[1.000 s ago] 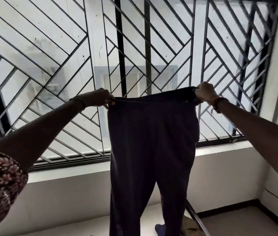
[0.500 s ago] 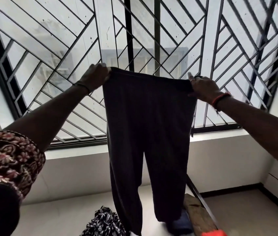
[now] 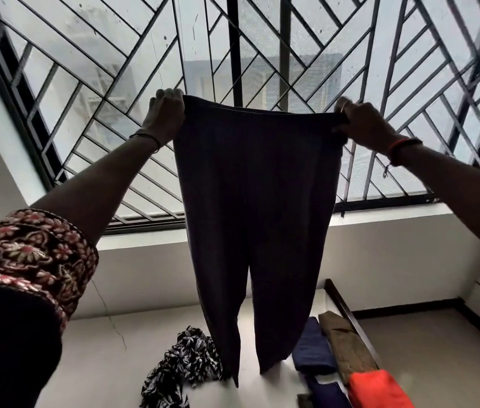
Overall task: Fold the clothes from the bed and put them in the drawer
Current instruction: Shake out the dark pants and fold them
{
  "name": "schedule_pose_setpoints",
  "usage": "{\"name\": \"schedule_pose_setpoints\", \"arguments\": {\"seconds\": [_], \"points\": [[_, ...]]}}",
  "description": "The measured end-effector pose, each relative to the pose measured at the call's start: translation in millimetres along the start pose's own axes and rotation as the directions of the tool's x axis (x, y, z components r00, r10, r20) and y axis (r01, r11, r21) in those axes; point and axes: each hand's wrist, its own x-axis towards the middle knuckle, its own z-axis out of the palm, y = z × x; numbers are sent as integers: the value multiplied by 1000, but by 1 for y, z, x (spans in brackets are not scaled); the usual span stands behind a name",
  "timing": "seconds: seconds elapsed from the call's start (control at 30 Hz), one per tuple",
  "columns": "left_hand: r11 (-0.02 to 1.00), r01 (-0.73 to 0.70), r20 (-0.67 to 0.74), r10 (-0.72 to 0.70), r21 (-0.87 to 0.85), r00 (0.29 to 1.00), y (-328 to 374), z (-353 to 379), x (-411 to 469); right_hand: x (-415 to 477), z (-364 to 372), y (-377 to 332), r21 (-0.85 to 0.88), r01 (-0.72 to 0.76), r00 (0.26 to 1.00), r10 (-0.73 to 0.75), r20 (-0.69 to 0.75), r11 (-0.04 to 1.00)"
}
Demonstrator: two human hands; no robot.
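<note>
A pair of dark trousers [image 3: 256,219] hangs full length in front of the window, held up by the waistband. My left hand [image 3: 165,116] grips the waistband's left corner and my right hand [image 3: 362,125] grips its right corner, both arms stretched out and up. The two legs dangle just above the white bed [image 3: 100,363]. A crumpled black-and-white patterned garment [image 3: 185,363] lies on the bed below. Folded clothes lie at the bed's right side: a navy piece [image 3: 312,348], a brown piece [image 3: 344,346] and an orange piece [image 3: 377,390]. No drawer is in view.
A large window with a dark diagonal metal grille [image 3: 85,92] fills the wall ahead, above a white sill [image 3: 380,219]. The bed's dark wooden frame edge [image 3: 350,316] runs along the right, with bare floor [image 3: 444,357] beyond it.
Both hands have kept their hold on the waistband and lifted the trousers higher and spread them wider. The view has tilted down, showing more of the bed and the folded clothes.
</note>
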Motion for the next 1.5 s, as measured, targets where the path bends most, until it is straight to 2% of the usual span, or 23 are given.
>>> {"name": "schedule_pose_setpoints", "arguments": {"seconds": [0.03,0.13,0.3,0.37,0.43,0.5,0.57,0.67,0.77,0.9,0.97,1.07,1.13,1.23,1.3,1.33,1.43,1.5], "points": [[998,-7,-11,7,56,1000,1,0,1,2,0,3,-13,28,999,-28,35,1000],[999,-16,-32,18,33,999,2,2,0,7,-3,8,-55,40,992,-33,124,998],[993,-31,-100,42,114,994,1,11,-1,6,4,24,-134,-136,974,158,164,982],[992,-11,-111,25,129,994,2,13,-4,4,8,29,-11,-203,959,201,198,979],[995,38,-118,-26,92,993,6,15,-8,-2,6,26,202,-317,939,276,206,927],[995,98,-110,-95,21,989,12,17,-13,-9,5,19,449,-402,914,326,240,798],[965,181,-50,-193,-189,980,17,18,-14,-12,6,16,602,-420,906,352,235,679],[813,256,71,-258,-523,964,10,26,-11,-13,10,18,719,-380,911,372,180,582],[608,304,201,-233,-734,952,1,29,-13,-16,15,19,766,-300,924,373,84,569],[333,334,316,-107,-882,943,-4,20,-18,-16,18,21,762,-234,920,390,-27,604],[237,373,386,8,-897,923,-8,15,-19,-14,18,21,769,-220,917,396,-47,600],[235,451,491,151,-861,858,-11,5,-20,-10,15,18,790,-193,922,382,-56,582],[256,495,544,181,-831,820,-11,0,-21,-6,14,19,790,-209,921,387,-39,576],[348,448,520,149,-824,841,-10,3,-20,-3,11,18,792,-253,902,431,-14,555],[394,410,475,83,-823,876,-5,8,-21,-5,11,15,799,-214,933,360,-4,562],[384,407,457,46,-829,888,-1,11,-22,-5,11,17,795,-182,951,308,-6,579],[309,381,386,-48,-871,921,6,19,-26,-9,10,14,893,-216,942,325,84,395],[261,377,385,-21,-889,923,4,20,-27,-11,10,17,912,-252,932,333,140,323]]}}
